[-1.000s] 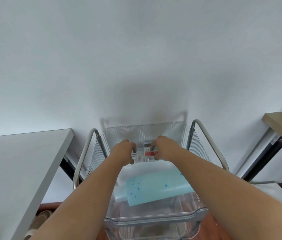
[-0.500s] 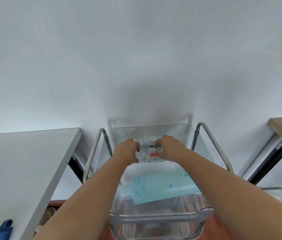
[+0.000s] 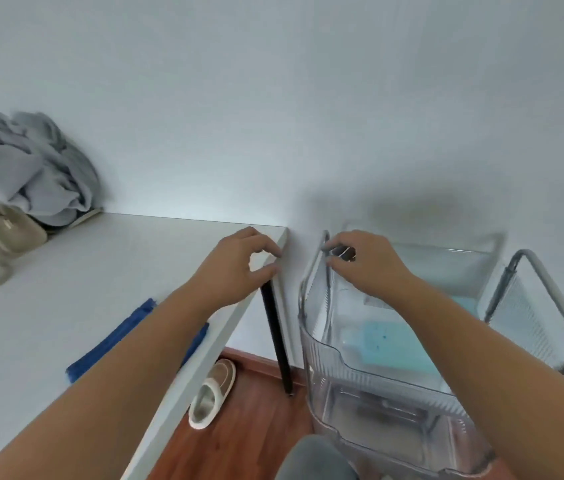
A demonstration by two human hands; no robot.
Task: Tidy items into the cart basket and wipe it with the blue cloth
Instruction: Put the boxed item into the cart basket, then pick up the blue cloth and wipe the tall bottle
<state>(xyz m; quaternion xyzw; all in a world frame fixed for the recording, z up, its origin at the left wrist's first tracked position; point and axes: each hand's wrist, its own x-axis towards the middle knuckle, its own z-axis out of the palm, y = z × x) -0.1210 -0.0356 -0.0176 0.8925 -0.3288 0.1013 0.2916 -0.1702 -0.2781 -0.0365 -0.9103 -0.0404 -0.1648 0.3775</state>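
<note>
Head view: left hand (image 3: 239, 261), fingers loosely curled and empty, hovers over the table (image 3: 48, 323); right hand (image 3: 363, 265) rests on the cart basket (image 3: 342, 362), grip unclear; next, I judge, grasping the blue cloth (image 3: 114, 337).

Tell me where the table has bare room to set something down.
Free: the table between the clothes pile and the left hand, and its near-left part below the blue cloth. Crowded: the far-left corner under the clothes.
</note>
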